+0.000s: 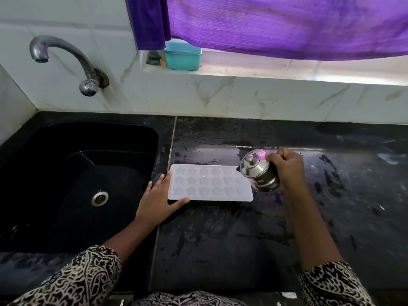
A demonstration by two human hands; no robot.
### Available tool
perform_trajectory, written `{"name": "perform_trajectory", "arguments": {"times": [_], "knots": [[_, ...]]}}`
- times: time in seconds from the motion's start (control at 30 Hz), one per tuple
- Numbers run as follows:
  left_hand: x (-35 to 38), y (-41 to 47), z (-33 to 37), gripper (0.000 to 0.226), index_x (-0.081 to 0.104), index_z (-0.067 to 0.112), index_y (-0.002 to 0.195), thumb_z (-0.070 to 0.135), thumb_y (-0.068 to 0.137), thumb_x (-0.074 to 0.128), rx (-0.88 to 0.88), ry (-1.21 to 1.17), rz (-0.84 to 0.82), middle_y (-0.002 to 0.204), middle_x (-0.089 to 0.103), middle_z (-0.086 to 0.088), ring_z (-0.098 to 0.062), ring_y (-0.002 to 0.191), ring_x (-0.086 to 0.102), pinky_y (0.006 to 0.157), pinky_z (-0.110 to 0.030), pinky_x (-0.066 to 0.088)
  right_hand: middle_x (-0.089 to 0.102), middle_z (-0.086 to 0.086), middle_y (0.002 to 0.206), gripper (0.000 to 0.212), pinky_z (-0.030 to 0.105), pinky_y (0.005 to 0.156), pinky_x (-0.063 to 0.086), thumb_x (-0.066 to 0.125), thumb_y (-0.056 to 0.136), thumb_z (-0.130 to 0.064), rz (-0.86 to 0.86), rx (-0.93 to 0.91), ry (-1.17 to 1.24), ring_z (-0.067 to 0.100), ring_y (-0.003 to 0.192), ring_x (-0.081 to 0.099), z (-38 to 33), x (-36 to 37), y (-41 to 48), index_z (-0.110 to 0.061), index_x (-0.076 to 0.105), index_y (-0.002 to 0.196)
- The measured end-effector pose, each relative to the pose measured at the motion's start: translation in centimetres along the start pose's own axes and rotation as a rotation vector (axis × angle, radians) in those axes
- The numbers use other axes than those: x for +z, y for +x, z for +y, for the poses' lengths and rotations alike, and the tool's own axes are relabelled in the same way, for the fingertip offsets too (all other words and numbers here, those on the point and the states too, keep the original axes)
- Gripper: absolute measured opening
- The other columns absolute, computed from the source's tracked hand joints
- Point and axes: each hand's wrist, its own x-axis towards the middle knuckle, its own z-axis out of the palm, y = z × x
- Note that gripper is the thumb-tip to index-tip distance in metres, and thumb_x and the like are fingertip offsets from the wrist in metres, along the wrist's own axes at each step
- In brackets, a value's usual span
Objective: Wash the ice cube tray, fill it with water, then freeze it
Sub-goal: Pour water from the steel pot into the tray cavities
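A pale translucent ice cube tray (pixel 209 184) with star and shell shaped pockets lies flat on the black counter, just right of the sink. My left hand (pixel 160 198) lies with straight fingers against the tray's left edge, thumb along its front edge. My right hand (pixel 287 167) grips a small lidded steel pot (pixel 258 171), tipped on its side over the tray's right end. I cannot see water coming out of it.
A black sink (pixel 77 184) with a steel drain lies at the left, under a steel tap (pixel 66 60) on the tiled wall. The wet counter (pixel 309 217) stretches to the right. A teal box (pixel 183 56) stands on the window ledge below a purple curtain (pixel 276 23).
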Motion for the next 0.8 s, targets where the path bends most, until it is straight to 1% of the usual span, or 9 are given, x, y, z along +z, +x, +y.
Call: {"name": "perform_trajectory", "arguments": {"times": [0.07, 0.1, 0.17, 0.2, 0.3, 0.4, 0.53, 0.63, 0.8], "knots": [[0.0, 0.0, 0.1, 0.118, 0.008, 0.015, 0.157, 0.092, 0.069, 0.023, 0.002, -0.002, 0.003, 0.161, 0.025, -0.002, -0.013, 0.15, 0.013, 0.121, -0.038, 0.007, 0.043, 0.008, 0.06, 0.034, 0.026, 0.054, 0.037, 0.068, 0.075, -0.01, -0.012, -0.034, -0.021, 0.015, 0.057, 0.04, 0.1, 0.0, -0.2, -0.018, 0.041, 0.057], [-0.1, -0.1, 0.1, 0.118, 0.009, 0.015, 0.157, 0.092, 0.069, 0.022, 0.003, 0.0, 0.001, 0.161, 0.025, -0.002, -0.013, 0.15, 0.013, 0.121, -0.038, 0.007, 0.043, 0.004, 0.057, 0.035, 0.022, 0.051, 0.037, 0.068, 0.075, -0.011, -0.017, -0.062, -0.041, 0.011, 0.054, 0.04, 0.0, 0.0, -0.3, -0.019, 0.04, 0.056], [-0.1, -0.1, 0.2, 0.118, 0.008, 0.015, 0.157, 0.093, 0.069, 0.022, 0.005, 0.003, 0.002, 0.161, 0.024, -0.002, -0.013, 0.15, 0.012, 0.121, -0.038, 0.007, 0.039, -0.013, 0.046, 0.04, 0.013, 0.042, 0.03, 0.069, 0.075, -0.012, -0.032, -0.13, -0.101, 0.0, 0.043, 0.032, -0.2, 0.2, -0.5, -0.021, 0.037, 0.052], [-0.1, -0.1, 0.2, 0.119, 0.008, 0.015, 0.157, 0.093, 0.069, 0.021, 0.007, 0.003, 0.003, 0.161, 0.025, -0.002, -0.013, 0.15, 0.012, 0.121, -0.038, 0.007, 0.036, -0.013, 0.042, 0.042, 0.012, 0.041, 0.027, 0.068, 0.075, -0.012, -0.039, -0.152, -0.135, 0.001, 0.041, 0.03, -0.4, 0.3, -0.5, -0.021, 0.036, 0.051], [-0.2, -0.2, 0.2, 0.122, 0.009, 0.015, 0.157, 0.096, 0.066, 0.016, 0.008, 0.016, -0.002, 0.161, 0.025, -0.003, -0.013, 0.15, 0.012, 0.121, -0.038, 0.007, 0.034, -0.011, 0.041, 0.043, 0.023, 0.045, 0.029, 0.068, 0.076, -0.012, -0.041, -0.189, -0.211, 0.003, 0.044, 0.029, -0.7, 0.5, -0.3, -0.02, 0.034, 0.05], [-0.2, -0.2, 0.2, 0.12, 0.009, 0.015, 0.157, 0.095, 0.068, 0.018, 0.006, 0.017, 0.003, 0.161, 0.025, -0.003, -0.013, 0.15, 0.013, 0.121, -0.039, 0.007, 0.033, -0.01, 0.047, 0.044, 0.027, 0.054, 0.029, 0.068, 0.075, -0.011, -0.062, -0.219, -0.22, 0.01, 0.049, 0.03, -1.1, 0.8, -0.3, -0.021, 0.034, 0.049], [-0.2, -0.2, 0.1, 0.119, 0.009, 0.015, 0.157, 0.094, 0.069, 0.02, 0.005, 0.016, -0.001, 0.161, 0.025, -0.003, -0.013, 0.15, 0.012, 0.121, -0.039, 0.008, 0.031, -0.011, 0.045, 0.046, 0.026, 0.051, 0.025, 0.068, 0.075, -0.009, -0.076, -0.248, -0.234, 0.007, 0.047, 0.028, -1.5, 1.2, -0.5, -0.021, 0.033, 0.047], [-0.1, -0.2, 0.1, 0.119, 0.009, 0.015, 0.157, 0.093, 0.069, 0.02, 0.005, 0.016, 0.0, 0.161, 0.025, -0.003, -0.013, 0.15, 0.012, 0.121, -0.039, 0.007, 0.034, -0.01, 0.047, 0.045, 0.023, 0.047, 0.028, 0.068, 0.076, -0.008, -0.086, -0.259, -0.252, 0.006, 0.047, 0.031, -1.7, 1.4, -0.6, -0.022, 0.034, 0.049], [0.0, -0.1, 0.0, 0.12, 0.009, 0.015, 0.157, 0.095, 0.068, 0.018, 0.009, 0.011, 0.007, 0.161, 0.025, -0.003, -0.013, 0.15, 0.013, 0.121, -0.038, 0.007, 0.035, -0.005, 0.049, 0.044, 0.025, 0.052, 0.028, 0.067, 0.077, -0.009, -0.095, -0.283, -0.282, 0.011, 0.05, 0.031, -2.1, 1.5, -0.4, -0.021, 0.035, 0.05]]}}
